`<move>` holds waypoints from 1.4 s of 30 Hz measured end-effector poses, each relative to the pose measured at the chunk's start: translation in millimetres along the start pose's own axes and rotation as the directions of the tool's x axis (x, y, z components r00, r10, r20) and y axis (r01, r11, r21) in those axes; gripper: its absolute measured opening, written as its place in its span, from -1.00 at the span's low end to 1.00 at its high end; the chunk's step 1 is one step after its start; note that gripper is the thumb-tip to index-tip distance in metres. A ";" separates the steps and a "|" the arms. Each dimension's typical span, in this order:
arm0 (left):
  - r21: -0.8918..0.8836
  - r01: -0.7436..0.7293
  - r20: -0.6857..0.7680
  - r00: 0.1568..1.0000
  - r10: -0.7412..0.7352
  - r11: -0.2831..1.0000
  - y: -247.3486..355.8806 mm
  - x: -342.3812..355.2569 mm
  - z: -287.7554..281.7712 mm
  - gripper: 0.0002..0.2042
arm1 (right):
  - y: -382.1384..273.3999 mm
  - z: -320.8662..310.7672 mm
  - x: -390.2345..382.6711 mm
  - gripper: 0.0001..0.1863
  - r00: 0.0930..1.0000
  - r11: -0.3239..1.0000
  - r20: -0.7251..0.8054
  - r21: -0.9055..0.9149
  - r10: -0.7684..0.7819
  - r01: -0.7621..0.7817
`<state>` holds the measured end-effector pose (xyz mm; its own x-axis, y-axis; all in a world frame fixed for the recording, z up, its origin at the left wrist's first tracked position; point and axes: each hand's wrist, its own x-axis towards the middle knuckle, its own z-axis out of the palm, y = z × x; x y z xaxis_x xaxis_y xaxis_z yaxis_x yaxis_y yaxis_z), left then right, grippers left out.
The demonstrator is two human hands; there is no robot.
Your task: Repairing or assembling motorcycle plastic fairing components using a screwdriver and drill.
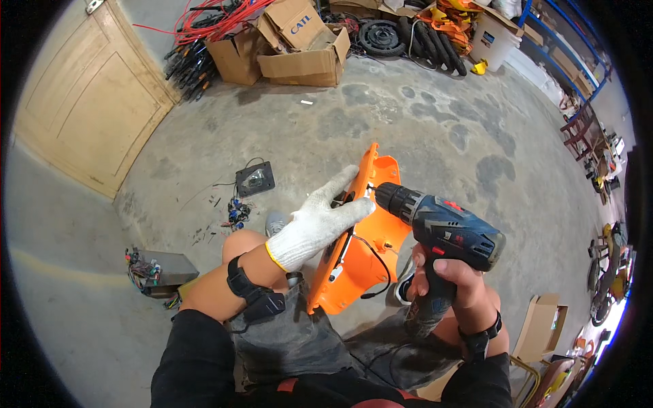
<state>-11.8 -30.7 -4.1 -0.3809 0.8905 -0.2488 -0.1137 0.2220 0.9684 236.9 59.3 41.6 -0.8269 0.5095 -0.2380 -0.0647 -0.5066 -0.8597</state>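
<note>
Holds likely light, stiff orange shell (pixel 362 268) by its edge (pixel 369 162), seemingly best grip, in left hand (pixel 311 228), drill (pixel 449 231) by handle (pixel 441 291) in right hand (pixel 468 282).

1. Spreads out as a grey concrete floor (pixel 292 136), blotched with dark stains.
2. Carries opened brown cardboard boxes (pixel 299 66) at the far edge, left of a round black wheel (pixel 381 39).
3. Holds a flat, square black part (pixel 264 178) just beyond a small tangle of blue and black pieces (pixel 238 212).
4. Bears a small white strip (pixel 307 102) near the boxes.
</note>
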 end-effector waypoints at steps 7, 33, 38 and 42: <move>-0.062 0.038 0.039 0.999 -0.036 0.997 13.6 -3.3 -2.7 -0.09 | 2.1 -1.1 -0.1 -0.36 1.000 1.000 0.010 0.017 0.013 -0.014; -0.234 0.031 0.181 0.983 0.012 0.972 6.2 -1.6 -7.7 0.07 | -0.2 -0.4 -5.7 -0.28 0.997 0.999 0.071 -0.009 -0.039 0.040; -0.241 0.059 0.176 0.984 -0.016 0.969 8.3 -1.9 -4.4 0.04 | -2.6 1.0 -6.5 -0.28 0.999 1.000 0.035 -0.017 -0.014 0.014; -0.158 0.041 0.143 0.990 -0.018 0.987 9.0 -1.9 -5.1 0.01 | -3.5 2.2 -6.6 -0.29 1.000 1.000 0.029 0.010 -0.010 0.010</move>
<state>-16.8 -32.4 5.0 -0.2441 0.9339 -0.2612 -0.2727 0.1924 0.9427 241.3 56.2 47.1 -0.8422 0.4942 -0.2157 -0.0787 -0.5084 -0.8575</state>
